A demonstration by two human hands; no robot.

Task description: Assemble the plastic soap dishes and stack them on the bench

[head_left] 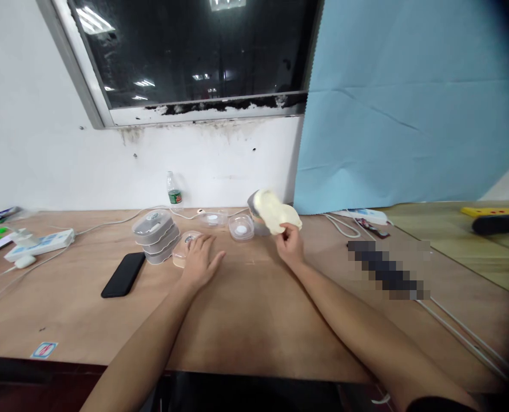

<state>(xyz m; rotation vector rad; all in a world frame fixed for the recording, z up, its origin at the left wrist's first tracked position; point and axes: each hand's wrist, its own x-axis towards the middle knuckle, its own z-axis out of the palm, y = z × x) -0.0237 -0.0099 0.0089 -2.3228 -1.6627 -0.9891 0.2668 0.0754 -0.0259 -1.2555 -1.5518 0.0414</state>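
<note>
My left hand (201,260) lies with its thumb spread and its fingers over the top of a peach-coloured lidded container (179,252). In my right hand (290,246), a limp, pale yellow piece (275,212), perhaps cloth, is pinched at its lower right end and held above the table. Behind that piece, a grey round-sided container (251,201) is partly hidden. Between my hands stands a small clear container (241,228) with a white disc inside, and another clear one (213,218) is a little behind it. Left of my left hand rises a stack of grey lidded containers (155,234).
A black phone (123,275) lies at the left of the wooden table (246,320). Against the wall stands a bottle (174,190). Power strips (40,245) and white cables lie at both sides. A blurred dark object (385,270) is on the right.
</note>
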